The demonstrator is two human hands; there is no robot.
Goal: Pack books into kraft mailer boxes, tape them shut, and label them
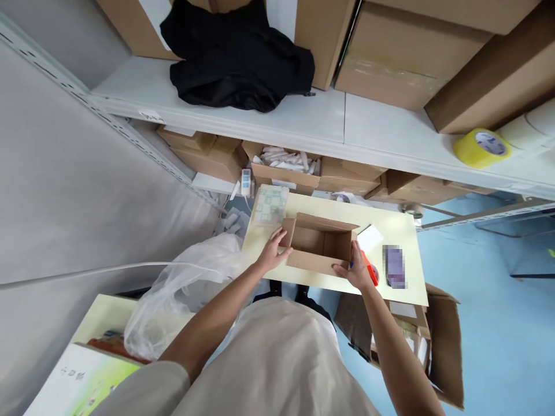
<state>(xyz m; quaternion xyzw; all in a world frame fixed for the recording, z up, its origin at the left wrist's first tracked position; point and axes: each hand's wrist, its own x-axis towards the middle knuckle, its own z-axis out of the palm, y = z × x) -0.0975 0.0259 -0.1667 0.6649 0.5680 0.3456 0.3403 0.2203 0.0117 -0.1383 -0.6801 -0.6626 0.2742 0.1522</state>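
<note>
An open cardboard box [318, 263] sits on the pale yellow table [260, 254] in front of me, its flaps standing up and its visible inside bare. My left hand [274, 249] grips the box's left end, thumb on the near side and fingers round the outer flap. At the right end, my right hand [356, 268] holds the box in the same way, thumb along the near flap. Just beyond that hand, partly hidden by it, lies a red tape dispenser [372, 270]. A white card-like piece [370, 237] rests behind it.
A blurred-out purple item [394, 266] lies on the table's right; a green-patterned pad [272, 204] is at its back left. The shelf [329, 118] above bears black cloth [243, 63] and yellow tape [481, 148]. A plastic bag [173, 300] hangs left; an open carton [446, 346] stands right.
</note>
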